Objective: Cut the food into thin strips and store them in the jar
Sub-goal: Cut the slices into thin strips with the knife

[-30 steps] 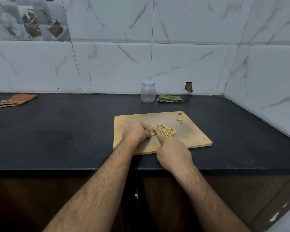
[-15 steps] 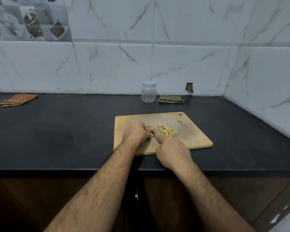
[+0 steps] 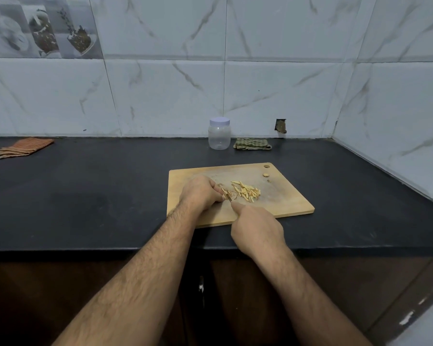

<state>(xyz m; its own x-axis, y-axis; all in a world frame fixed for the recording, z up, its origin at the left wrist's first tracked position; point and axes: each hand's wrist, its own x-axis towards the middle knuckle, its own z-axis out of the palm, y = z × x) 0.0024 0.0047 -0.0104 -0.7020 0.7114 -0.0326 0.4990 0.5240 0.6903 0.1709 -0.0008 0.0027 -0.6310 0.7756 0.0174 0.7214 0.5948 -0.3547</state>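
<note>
Basically nothing's changed since a second ago: left hand [image 3: 200, 193] still curled, pinning food on the cutting board [image 3: 285, 203] mid-frame; right hand [image 3: 256, 229] grips probably a knife; strips [image 3: 246, 192] beside them; jar [image 3: 219, 134] stays capped behind.

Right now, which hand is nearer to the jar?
Left. The left hand sits further back on the cutting board, nearer the jar; the right hand hangs over the board's front edge.

No legible text anywhere.
</note>
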